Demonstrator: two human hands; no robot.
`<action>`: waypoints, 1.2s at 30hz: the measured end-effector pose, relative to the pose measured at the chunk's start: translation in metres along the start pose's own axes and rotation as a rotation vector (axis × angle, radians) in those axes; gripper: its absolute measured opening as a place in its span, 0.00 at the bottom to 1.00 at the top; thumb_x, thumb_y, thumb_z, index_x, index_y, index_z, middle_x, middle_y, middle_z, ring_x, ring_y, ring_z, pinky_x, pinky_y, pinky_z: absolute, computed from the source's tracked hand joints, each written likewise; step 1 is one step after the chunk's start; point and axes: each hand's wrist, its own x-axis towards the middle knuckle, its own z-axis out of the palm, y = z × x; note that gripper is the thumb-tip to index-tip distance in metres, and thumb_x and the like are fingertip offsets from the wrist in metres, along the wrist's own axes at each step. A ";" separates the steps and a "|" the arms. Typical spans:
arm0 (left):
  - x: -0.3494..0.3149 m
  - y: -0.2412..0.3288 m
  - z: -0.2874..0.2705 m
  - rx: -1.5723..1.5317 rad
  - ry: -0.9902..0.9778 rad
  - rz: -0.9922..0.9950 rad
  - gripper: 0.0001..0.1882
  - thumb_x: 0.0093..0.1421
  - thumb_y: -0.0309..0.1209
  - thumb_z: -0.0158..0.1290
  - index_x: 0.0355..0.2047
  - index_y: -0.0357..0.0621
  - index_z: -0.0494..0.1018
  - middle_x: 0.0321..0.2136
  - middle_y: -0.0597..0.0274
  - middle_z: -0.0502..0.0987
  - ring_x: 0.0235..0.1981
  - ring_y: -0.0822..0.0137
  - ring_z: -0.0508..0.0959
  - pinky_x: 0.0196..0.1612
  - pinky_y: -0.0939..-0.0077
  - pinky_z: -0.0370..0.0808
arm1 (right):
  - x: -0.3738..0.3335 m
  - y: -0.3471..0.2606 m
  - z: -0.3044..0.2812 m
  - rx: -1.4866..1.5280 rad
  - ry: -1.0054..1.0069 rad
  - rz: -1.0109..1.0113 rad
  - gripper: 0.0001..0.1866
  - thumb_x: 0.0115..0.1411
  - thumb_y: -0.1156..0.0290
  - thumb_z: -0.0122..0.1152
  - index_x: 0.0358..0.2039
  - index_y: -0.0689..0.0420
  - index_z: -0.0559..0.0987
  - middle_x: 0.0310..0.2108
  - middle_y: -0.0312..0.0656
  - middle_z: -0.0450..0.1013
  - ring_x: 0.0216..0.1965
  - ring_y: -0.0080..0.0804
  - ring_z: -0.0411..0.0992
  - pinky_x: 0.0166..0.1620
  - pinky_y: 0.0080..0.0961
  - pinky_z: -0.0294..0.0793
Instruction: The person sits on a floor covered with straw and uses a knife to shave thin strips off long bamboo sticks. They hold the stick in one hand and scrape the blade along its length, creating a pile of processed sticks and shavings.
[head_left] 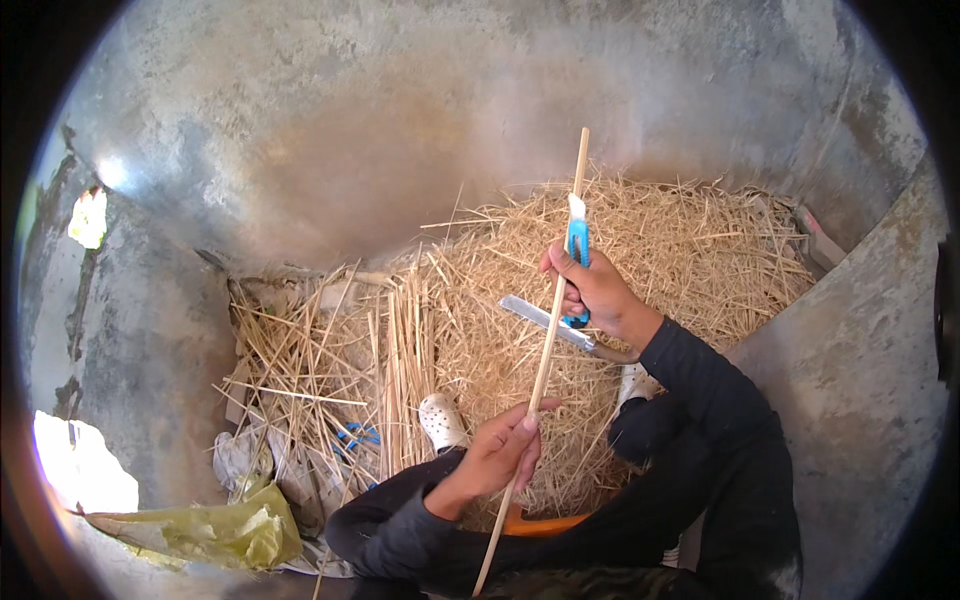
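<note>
A long, thin bamboo strip point(546, 365) runs slantwise from my lap up toward the grey wall. My left hand point(503, 447) grips its lower part, fingers wrapped round it. Higher up, my right hand point(592, 284) is closed on a blue box cutter point(577, 240), whose pale blade end lies against the strip near its upper part. The strip also passes by the right hand's fingers; whether they pinch it too is hard to tell. Behind the strip, a flat metal blade with a wooden handle point(547, 323) lies on the shavings below my right hand.
A big heap of straw-coloured shavings point(690, 250) fills the floor against the concrete wall point(400, 120). To the left lie cut strips point(405, 340) and a tangle of sticks point(300, 350). A yellowish plastic sack point(230, 530) is at lower left. White clogs point(441, 420) are on my feet. Something orange point(540, 524) sits beneath me.
</note>
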 end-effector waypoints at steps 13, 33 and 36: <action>-0.014 0.018 0.003 -0.844 0.076 -0.113 0.15 0.71 0.41 0.32 0.32 0.47 0.62 0.09 0.74 0.55 0.04 0.78 0.53 0.10 0.83 0.53 | -0.040 0.024 0.029 -1.461 0.008 -0.631 0.40 0.47 0.24 0.49 0.09 0.53 0.72 0.05 0.39 0.63 0.08 0.37 0.68 0.16 0.34 0.67; -0.020 -0.034 0.004 -1.450 -0.143 -0.108 0.16 0.72 0.40 0.30 0.28 0.49 0.59 0.08 0.74 0.55 0.03 0.79 0.54 0.09 0.84 0.50 | -0.025 0.053 0.006 -1.630 0.001 -0.546 0.37 0.47 0.26 0.52 0.11 0.51 0.75 0.07 0.37 0.64 0.09 0.33 0.64 0.15 0.29 0.61; -0.039 -0.022 0.010 -1.257 -0.018 -0.169 0.17 0.71 0.41 0.31 0.27 0.49 0.59 0.08 0.74 0.54 0.03 0.79 0.53 0.09 0.84 0.52 | -0.018 0.050 0.005 -1.530 -0.001 -0.639 0.37 0.48 0.26 0.51 0.10 0.50 0.75 0.05 0.35 0.61 0.08 0.30 0.62 0.14 0.30 0.59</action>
